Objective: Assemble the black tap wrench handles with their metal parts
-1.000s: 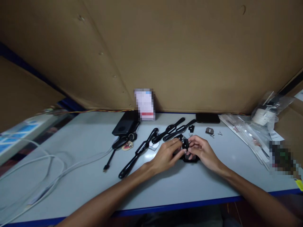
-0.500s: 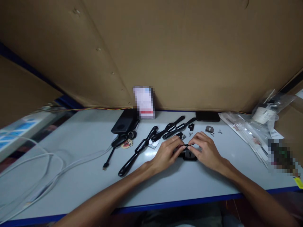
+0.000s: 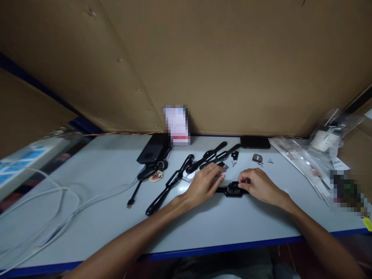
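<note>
A black spokeshave lies across the table in front of me, its middle showing between my hands. My right hand pinches a small black cap plate over the middle of the spokeshave. To the left, my left hand hovers over a handle with thumb and fingers apart, and nothing shows between them. Just beyond its fingertips lies a flat metal blade, partly hidden. Further off are another black plate, a steel blade with a slot and several thumb screws.
More spokeshaves lie left, one slanting near my left forearm and others behind. A black box, a cable, a blurred upright card and a phone sit further back. Plastic bags lie right. Cardboard walls the back.
My left hand has let go of the small cap plate and drawn back left. My right hand has shifted slightly right and down, still pinching the plate, and more of the spokeshave shows.
</note>
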A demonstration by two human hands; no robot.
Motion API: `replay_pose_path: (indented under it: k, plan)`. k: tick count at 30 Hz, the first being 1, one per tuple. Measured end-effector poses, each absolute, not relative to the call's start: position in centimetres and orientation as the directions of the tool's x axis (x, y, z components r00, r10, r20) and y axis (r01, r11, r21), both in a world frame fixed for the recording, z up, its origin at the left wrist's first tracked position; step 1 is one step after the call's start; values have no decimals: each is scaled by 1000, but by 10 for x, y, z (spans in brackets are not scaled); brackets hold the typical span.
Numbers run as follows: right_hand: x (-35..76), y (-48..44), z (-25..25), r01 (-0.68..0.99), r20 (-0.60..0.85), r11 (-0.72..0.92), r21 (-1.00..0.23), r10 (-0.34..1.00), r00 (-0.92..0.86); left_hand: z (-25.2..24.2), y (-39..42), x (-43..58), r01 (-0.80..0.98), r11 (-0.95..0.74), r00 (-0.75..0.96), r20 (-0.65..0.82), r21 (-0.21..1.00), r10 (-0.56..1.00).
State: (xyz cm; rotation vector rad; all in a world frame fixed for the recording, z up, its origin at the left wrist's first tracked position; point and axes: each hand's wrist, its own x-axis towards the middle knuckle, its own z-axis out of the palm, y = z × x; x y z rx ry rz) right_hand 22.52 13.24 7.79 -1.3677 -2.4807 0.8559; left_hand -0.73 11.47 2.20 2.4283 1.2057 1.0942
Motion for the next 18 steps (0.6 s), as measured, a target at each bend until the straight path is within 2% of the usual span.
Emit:
replay_pose_path:
  k: [5, 9, 14, 18]
  plan:
    - [221, 131, 76, 690, -101, 387, -612, 827, -554, 21, 114, -7, 596, -669, 431, 527, 444, 733]
    - [219, 129, 71, 726, -135, 396, -563, 822, -553, 20, 115, -8, 600, -677, 435, 536, 427, 723]
    - [220, 127, 69, 754, -95, 460, -469, 822, -561, 19, 115, -7, 601, -688, 449, 540, 407, 712]
    - [220, 127, 69, 759, -102, 460, -460, 822, -560, 20, 114, -7, 599, -697, 459, 544, 394, 702]
